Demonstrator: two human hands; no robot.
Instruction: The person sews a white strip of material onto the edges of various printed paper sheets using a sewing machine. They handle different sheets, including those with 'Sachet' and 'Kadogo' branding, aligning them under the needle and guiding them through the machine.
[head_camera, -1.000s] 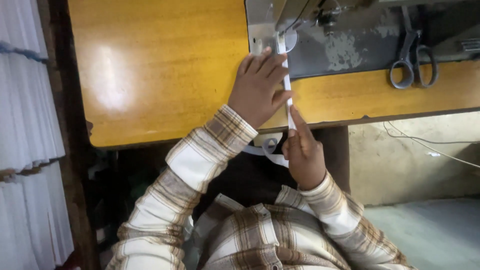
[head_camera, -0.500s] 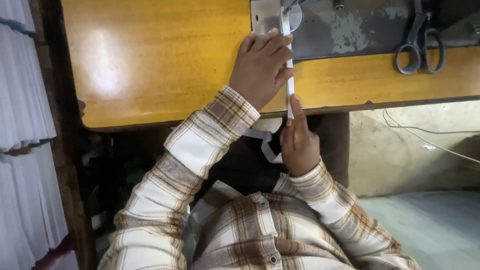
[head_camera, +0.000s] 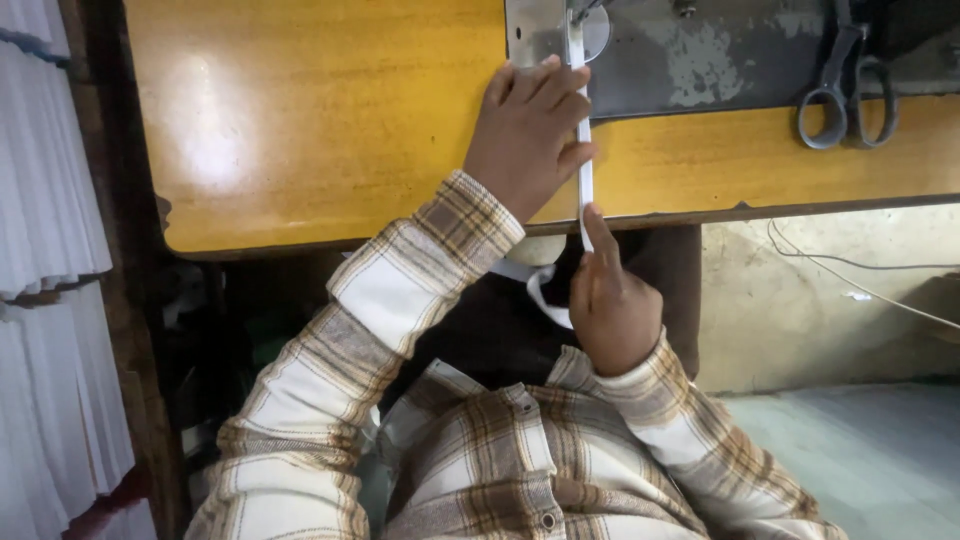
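Head view, single frame. Landmark: the yellow-orange sewing table (head_camera: 300, 130), glossy top, dark front edge. White strip (head_camera: 584, 175), narrow tape or folded fabric band, runs straight from the table's near edge up to the metal needle plate (head_camera: 535, 35) at the table's far edge, where it goes under the presser area; exact contact there is cut off by the frame top. Left hand (head_camera: 525, 140) lies palm down on the table, just left of the strip, fingers extended, fingertips touching the strip's left edge and the plate; flat pressing, not a closed grasp. Right hand (head_camera: 612, 300) sits below the table's near edge, over the lap, fingers curled shut around the strip's lower run, index finger extended up along the strip, tip touching it right at the table edge. Strip's tail (head_camera: 535, 285) loops loose, below the table edge, between the two forearms. Grey machine bed (head_camera: 720, 60), paint worn, lies at the table's far edge, right of the plate. Scissors (head_camera: 845, 95), grey handles, lie across the bed's front edge and the table, well right of the hands. Both sleeves are a cream-and-brown plaid shirt (head_camera: 480, 450). Stacked white sheets (head_camera: 45, 200) stand left of the table. Thin cable (head_camera: 860, 275) runs along the wall below the table's right end.
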